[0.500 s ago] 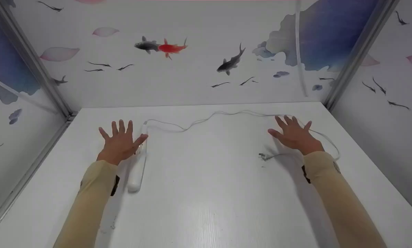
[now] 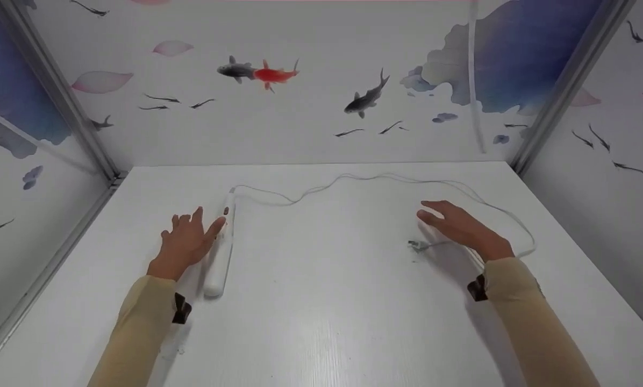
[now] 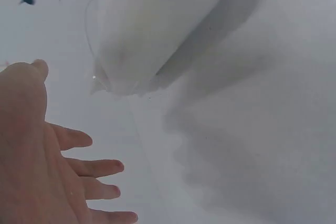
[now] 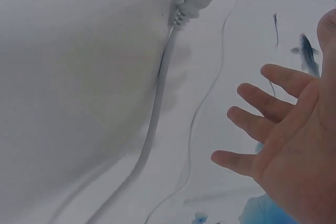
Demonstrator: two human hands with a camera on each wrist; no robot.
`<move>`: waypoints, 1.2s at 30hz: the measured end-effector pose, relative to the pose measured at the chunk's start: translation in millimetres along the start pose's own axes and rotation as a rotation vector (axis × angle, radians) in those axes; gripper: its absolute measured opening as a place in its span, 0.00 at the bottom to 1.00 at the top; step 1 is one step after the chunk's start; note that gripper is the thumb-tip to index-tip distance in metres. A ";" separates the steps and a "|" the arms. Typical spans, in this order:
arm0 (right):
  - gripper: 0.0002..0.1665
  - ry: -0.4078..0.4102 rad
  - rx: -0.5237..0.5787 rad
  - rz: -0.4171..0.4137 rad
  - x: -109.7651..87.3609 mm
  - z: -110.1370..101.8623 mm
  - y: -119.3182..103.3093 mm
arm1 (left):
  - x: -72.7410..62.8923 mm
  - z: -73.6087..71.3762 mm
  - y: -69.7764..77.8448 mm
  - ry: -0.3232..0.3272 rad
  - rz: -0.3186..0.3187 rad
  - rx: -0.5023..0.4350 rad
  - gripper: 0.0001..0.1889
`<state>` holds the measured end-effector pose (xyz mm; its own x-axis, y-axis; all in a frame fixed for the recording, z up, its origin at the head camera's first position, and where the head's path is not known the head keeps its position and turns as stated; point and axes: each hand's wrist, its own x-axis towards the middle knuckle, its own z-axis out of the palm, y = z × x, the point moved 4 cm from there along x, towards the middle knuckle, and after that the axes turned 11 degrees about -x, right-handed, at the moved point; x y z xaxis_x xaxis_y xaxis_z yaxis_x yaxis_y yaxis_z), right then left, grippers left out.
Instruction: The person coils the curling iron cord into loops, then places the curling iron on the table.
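Observation:
A long white corded appliance lies on the white table, with small controls near its narrow far end. Just left of it hovers my left hand, fingers apart and holding nothing; the thumb overlaps the appliance in the head view, and I cannot tell if it touches. In the left wrist view, the white appliance appears beyond the palm. My right hand is over the right side of the table, turned partly sideways, its grasp empty. Close by on its left lies the two-pin plug, also seen in the right wrist view.
A thin pale cord runs from the appliance along the table's back and loops round at the right, passing beneath my right forearm. White panels printed with fish and petals enclose the back and both sides, with metal posts at the corners.
Both hands have drawn slightly nearer to me. The left fingers bend more than before; the right hand has rolled sideways from its palm-down spread. Appliance and cord lie as before, the view shifting slightly.

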<state>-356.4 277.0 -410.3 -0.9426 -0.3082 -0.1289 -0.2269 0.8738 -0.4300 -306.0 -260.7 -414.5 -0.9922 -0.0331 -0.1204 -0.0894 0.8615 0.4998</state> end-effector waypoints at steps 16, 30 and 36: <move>0.43 0.084 0.064 -0.027 -10.0 22.2 -17.2 | -14.7 22.4 -2.4 -0.039 -0.116 -0.379 0.45; 0.40 0.004 0.078 -0.027 -7.3 34.1 -7.0 | -17.4 29.0 -1.6 -0.078 -0.149 -0.359 0.47; 0.33 -0.006 0.046 0.012 -6.6 37.4 -1.7 | -13.1 33.9 -1.6 -0.072 -0.142 -0.376 0.43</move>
<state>-340.7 263.5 -442.2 -0.9438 -0.2998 -0.1394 -0.2036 0.8592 -0.4694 -289.8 -244.4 -442.8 -0.9601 -0.0916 -0.2642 -0.2643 0.6053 0.7508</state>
